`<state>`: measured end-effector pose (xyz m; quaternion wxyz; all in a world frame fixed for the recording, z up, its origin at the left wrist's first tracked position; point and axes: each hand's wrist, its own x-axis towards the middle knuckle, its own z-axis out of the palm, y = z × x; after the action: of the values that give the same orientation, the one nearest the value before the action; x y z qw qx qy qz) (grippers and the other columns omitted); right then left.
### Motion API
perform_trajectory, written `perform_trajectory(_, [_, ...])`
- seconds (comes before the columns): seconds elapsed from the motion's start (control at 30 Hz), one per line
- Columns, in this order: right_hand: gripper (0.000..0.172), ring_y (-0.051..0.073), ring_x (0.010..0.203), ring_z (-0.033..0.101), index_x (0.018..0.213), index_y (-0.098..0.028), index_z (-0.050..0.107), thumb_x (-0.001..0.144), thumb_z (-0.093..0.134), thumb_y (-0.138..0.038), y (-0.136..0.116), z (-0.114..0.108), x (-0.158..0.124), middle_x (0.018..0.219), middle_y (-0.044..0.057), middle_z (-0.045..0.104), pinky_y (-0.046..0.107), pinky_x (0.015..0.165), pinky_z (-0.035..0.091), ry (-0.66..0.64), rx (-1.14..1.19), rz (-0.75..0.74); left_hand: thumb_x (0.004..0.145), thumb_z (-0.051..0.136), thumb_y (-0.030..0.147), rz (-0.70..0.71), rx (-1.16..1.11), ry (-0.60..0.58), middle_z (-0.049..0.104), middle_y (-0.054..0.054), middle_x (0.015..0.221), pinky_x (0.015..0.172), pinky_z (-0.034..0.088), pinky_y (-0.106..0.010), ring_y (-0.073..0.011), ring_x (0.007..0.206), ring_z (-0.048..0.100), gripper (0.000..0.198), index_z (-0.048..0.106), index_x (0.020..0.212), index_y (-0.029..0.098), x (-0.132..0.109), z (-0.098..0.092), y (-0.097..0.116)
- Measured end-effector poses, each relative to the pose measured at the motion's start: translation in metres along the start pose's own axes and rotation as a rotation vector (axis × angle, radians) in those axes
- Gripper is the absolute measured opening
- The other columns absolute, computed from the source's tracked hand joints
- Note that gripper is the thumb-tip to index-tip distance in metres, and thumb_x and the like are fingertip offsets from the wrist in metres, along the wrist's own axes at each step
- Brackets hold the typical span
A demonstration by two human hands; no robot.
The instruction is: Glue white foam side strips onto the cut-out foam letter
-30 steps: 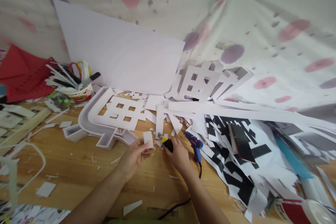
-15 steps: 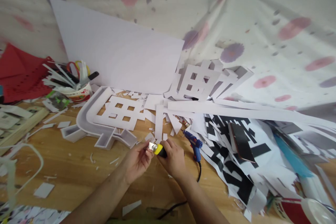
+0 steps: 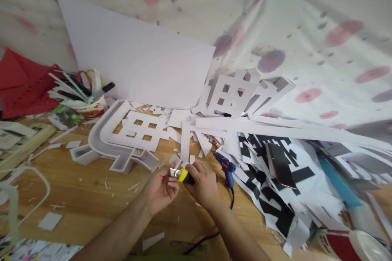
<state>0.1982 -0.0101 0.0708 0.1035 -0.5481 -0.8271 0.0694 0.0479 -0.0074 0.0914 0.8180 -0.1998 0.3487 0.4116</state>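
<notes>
A black and yellow utility knife (image 3: 183, 175) is gripped in my right hand (image 3: 203, 183), its metal end pointing left. My left hand (image 3: 161, 189) is at that metal end, thumb and fingers curled close around the tip. Whatever the left fingertips pinch is too small to make out. Behind my hands lies a white hollow letter shape (image 3: 122, 163) with raised walls, and a flat white cut-out (image 3: 142, 130) with square holes rests beside it. A blue glue gun (image 3: 227, 168) lies just right of my right hand.
White strips (image 3: 269, 128) and scraps cover the back of the wooden table (image 3: 116, 208). A phone (image 3: 281, 165) lies on black-printed paper at right. A tool-filled bowl (image 3: 92, 108) stands back left; a red and white tub (image 3: 352, 244) is front right. A large white sheet (image 3: 137, 57) leans behind.
Both hands stay close together; the knife's metal end has shifted slightly left between the left fingers and turned a little. The things on the table have not moved.
</notes>
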Motion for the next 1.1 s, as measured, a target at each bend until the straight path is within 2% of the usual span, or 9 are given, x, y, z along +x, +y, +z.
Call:
perform_trajectory(0.23, [0.020,0.017,0.074,0.054,0.091,-0.021,0.058,0.071,0.059,-0.022,0.001,-0.002,0.002,0.081,0.003,0.060,0.025,0.059,0.031,-0.033,0.016,-0.010,0.085,0.046,0.011,0.014,0.000,0.021,0.049,0.002,0.051,0.034,0.036,-0.011,-0.0018,0.035,0.042,0.019,0.061,0.073,0.013,0.001,-0.001,0.000])
perform_trajectory(0.5, [0.018,0.017,0.074,0.054,0.089,-0.021,0.058,0.071,0.060,-0.024,0.001,-0.004,0.004,0.080,0.002,0.060,0.025,0.058,0.031,-0.040,0.015,-0.018,0.085,0.046,0.011,-0.009,0.006,-0.012,0.051,0.001,0.055,0.035,0.038,-0.013,-0.0024,0.037,0.042,0.018,0.059,0.073,0.012,0.004,-0.004,0.000])
perform_trajectory(0.7, [0.011,0.016,0.076,0.055,0.084,-0.020,0.057,0.073,0.056,-0.021,0.007,-0.010,0.005,0.080,0.002,0.059,0.024,0.061,0.032,-0.004,0.025,0.002,0.085,0.046,0.012,-0.105,0.000,-0.109,0.040,0.004,0.052,0.040,0.040,-0.012,-0.0022,0.041,0.040,0.021,0.051,0.064,0.012,0.004,-0.008,0.000])
perform_trajectory(0.9, [0.013,0.016,0.071,0.054,0.083,-0.021,0.056,0.071,0.057,-0.022,0.006,-0.012,0.005,0.079,0.001,0.059,0.024,0.057,0.028,-0.052,0.021,-0.052,0.085,0.044,0.009,-0.010,0.006,-0.014,0.047,0.004,0.054,0.037,0.038,-0.012,-0.0025,0.038,0.040,0.016,0.057,0.076,0.013,0.007,-0.007,-0.002])
perform_trajectory(1.1, [0.013,0.016,0.072,0.054,0.084,-0.022,0.057,0.071,0.056,-0.022,0.005,-0.016,0.008,0.080,0.001,0.061,0.024,0.057,0.028,-0.085,0.018,-0.037,0.086,0.043,0.011,-0.016,-0.003,-0.011,0.048,0.003,0.054,0.037,0.039,-0.013,-0.0026,0.037,0.040,0.016,0.056,0.077,0.013,0.011,-0.007,-0.001])
